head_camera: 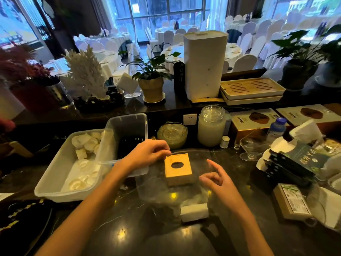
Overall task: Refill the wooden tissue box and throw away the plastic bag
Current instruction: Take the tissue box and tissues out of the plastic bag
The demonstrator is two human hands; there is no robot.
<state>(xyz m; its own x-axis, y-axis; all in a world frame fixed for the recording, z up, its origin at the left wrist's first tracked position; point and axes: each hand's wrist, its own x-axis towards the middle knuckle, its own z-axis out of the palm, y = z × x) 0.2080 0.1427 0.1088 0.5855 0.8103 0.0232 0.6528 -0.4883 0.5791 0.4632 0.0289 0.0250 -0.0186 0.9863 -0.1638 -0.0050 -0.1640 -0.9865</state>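
tissue box (178, 168): tan wood | counter (129, 228): black, veined

Legible text: almost none. Dark green book (302, 157), right of the wooden box (178, 168): large pale characters on cover, one resembling "Y"; rest unreadable. Carton (292, 201) below the book: printed label, too small. Brown boxes (258, 120) behind the book: small logos, blurred.

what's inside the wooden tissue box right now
Only a dark oval opening shows in the lid of the wooden tissue box; no tissue sticks out. The lid covers the rest, so its contents can't be seen. A white tissue stack lies in front of it on the counter.
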